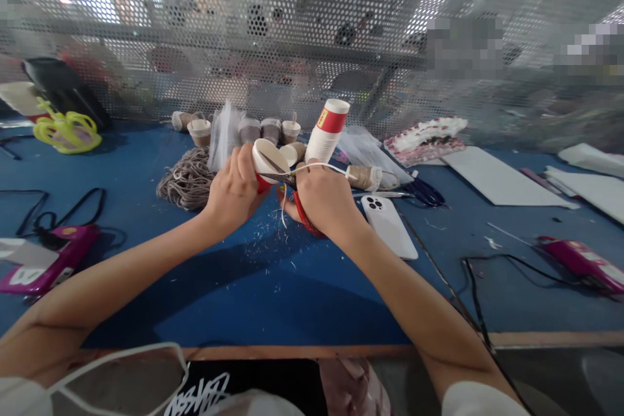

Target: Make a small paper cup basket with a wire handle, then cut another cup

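Note:
Tilted in the grip of my left hand [236, 185] is a red and white paper cup [267, 155], its open mouth facing up and right. My right hand [324, 198] is closed around red-handled scissors [306, 216]. Their blades [273, 170] are spread, one over the cup's mouth and one by its rim. A thin white strip [284, 211] curls down by the blades, and another arches over my right knuckles. Just behind my right hand rises a stack of paper cups [327, 130]. Beyond my left hand lies a bundle of grey cord [188, 177].
Small twine-wrapped cups [249, 131] and clear plastic bags [227, 133] line the back by a perforated metal screen [302, 71]. A white phone [389, 226] lies right of my hand. Purple boxes with black cables [582, 263] sit at both sides. White scraps dot the blue table [234, 312].

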